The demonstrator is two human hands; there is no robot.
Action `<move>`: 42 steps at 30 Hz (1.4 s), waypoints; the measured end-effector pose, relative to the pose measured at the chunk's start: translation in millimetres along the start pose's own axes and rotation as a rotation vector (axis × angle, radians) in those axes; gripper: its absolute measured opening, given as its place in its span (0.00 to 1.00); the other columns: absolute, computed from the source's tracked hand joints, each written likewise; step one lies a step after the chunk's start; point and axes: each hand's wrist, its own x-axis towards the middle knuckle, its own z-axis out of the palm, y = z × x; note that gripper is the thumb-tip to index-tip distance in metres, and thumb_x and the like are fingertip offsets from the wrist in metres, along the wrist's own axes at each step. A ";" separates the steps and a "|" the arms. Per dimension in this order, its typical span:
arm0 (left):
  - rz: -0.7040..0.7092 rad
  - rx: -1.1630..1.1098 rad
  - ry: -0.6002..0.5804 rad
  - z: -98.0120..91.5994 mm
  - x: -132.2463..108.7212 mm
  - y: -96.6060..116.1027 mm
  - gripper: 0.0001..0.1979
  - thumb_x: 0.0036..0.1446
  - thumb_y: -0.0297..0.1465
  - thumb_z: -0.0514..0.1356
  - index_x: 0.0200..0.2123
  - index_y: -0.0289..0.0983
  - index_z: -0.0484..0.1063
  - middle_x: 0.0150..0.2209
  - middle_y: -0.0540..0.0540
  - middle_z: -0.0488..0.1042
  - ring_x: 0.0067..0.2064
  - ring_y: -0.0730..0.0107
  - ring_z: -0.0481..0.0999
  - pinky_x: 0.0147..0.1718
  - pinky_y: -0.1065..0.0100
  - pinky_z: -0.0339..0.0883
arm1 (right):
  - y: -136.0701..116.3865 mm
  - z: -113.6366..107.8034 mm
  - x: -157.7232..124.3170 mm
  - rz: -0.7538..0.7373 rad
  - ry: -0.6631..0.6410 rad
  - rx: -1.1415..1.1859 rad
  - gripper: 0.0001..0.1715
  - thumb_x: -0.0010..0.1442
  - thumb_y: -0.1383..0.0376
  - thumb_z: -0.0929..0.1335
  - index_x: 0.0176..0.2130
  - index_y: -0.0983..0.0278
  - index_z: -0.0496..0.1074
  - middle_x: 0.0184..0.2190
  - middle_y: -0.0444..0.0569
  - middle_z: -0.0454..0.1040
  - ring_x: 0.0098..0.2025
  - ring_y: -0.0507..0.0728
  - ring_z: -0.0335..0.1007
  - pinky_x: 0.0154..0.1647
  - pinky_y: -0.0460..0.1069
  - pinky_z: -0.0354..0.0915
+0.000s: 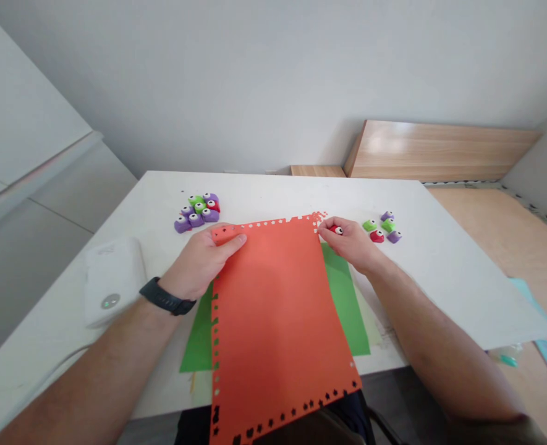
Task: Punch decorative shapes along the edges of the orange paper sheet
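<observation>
The upper sheet (275, 309) is over the lower sheet (347, 303), between the left hand (203, 254) and the right hand (351, 240). On the table (264, 196), one punch group (196, 219) is behind the left hand, a second group (377, 236) right of the right hand; the box (115, 266) is left.

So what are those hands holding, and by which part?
The left hand grips the orange sheet near its far left corner. The right hand holds a red gadget at the far right corner; its exact grip is hidden.

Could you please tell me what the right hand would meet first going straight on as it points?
The right hand would probably meet the orange paper first, near its top corner; whether they already touch is unclear.
</observation>
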 end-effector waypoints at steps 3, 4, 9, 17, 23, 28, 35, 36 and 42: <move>0.080 0.111 0.002 -3.8 3.1 -0.2 0.22 0.60 0.51 0.66 0.44 0.39 0.80 0.47 0.43 0.84 0.47 0.54 0.82 0.46 0.59 0.75 | -0.4 -0.6 0.8 -0.059 -0.011 -0.065 0.12 0.62 0.56 0.70 0.35 0.62 0.76 0.32 0.44 0.76 0.32 0.53 0.65 0.36 0.49 0.60; 0.104 0.159 0.010 -5.0 4.0 -0.4 0.21 0.60 0.50 0.66 0.43 0.39 0.80 0.47 0.43 0.84 0.48 0.54 0.82 0.47 0.60 0.74 | -0.3 -0.9 1.1 -0.073 -0.015 -0.089 0.12 0.63 0.56 0.69 0.35 0.62 0.76 0.33 0.44 0.76 0.33 0.53 0.67 0.37 0.49 0.61; 0.111 0.201 -0.012 -8.6 5.4 -0.5 0.20 0.62 0.50 0.65 0.44 0.38 0.80 0.47 0.44 0.84 0.47 0.54 0.82 0.48 0.60 0.73 | 0.9 -3.0 2.3 -0.134 -0.027 -0.220 0.11 0.64 0.58 0.68 0.36 0.62 0.76 0.33 0.44 0.78 0.35 0.54 0.70 0.40 0.50 0.63; 0.075 0.197 -0.001 -9.4 2.7 5.3 0.21 0.60 0.50 0.66 0.45 0.39 0.80 0.49 0.44 0.85 0.48 0.52 0.83 0.49 0.58 0.73 | 7.9 0.1 11.3 -0.103 0.084 -0.329 0.13 0.65 0.57 0.67 0.40 0.61 0.79 0.34 0.46 0.80 0.34 0.56 0.72 0.41 0.51 0.64; 0.077 0.194 -0.023 -8.2 3.1 2.2 0.22 0.61 0.50 0.65 0.45 0.39 0.80 0.48 0.44 0.85 0.47 0.52 0.83 0.48 0.58 0.74 | 19.7 2.0 25.9 -0.184 0.208 -0.527 0.17 0.66 0.62 0.66 0.48 0.61 0.81 0.44 0.54 0.80 0.43 0.60 0.75 0.49 0.54 0.66; 0.051 0.206 0.002 -11.6 2.0 5.6 0.20 0.62 0.48 0.65 0.46 0.38 0.80 0.48 0.43 0.85 0.47 0.53 0.83 0.47 0.58 0.74 | 19.2 -3.6 22.4 -0.212 0.224 -0.557 0.16 0.67 0.63 0.65 0.48 0.62 0.80 0.44 0.53 0.80 0.44 0.60 0.76 0.50 0.53 0.67; 0.022 0.257 0.077 -12.6 1.0 10.1 0.19 0.61 0.47 0.66 0.46 0.38 0.80 0.45 0.45 0.86 0.44 0.54 0.83 0.44 0.60 0.73 | 9.4 1.3 10.6 -0.212 -0.048 -0.834 0.23 0.68 0.68 0.63 0.53 0.55 0.83 0.45 0.55 0.75 0.42 0.61 0.76 0.44 0.53 0.66; 0.027 0.263 0.071 -12.0 1.1 10.3 0.19 0.62 0.47 0.66 0.46 0.38 0.81 0.45 0.45 0.86 0.44 0.54 0.83 0.44 0.60 0.73 | 9.3 0.9 11.0 -0.194 -0.012 -0.872 0.24 0.68 0.68 0.63 0.54 0.56 0.82 0.46 0.56 0.75 0.41 0.62 0.76 0.43 0.54 0.66; 0.024 0.275 0.065 -11.6 1.0 9.1 0.18 0.62 0.46 0.65 0.46 0.39 0.81 0.45 0.46 0.86 0.44 0.55 0.83 0.44 0.60 0.72 | 10.6 -1.8 13.1 -0.202 0.063 -0.888 0.27 0.67 0.69 0.63 0.59 0.56 0.80 0.47 0.57 0.74 0.42 0.62 0.75 0.43 0.54 0.67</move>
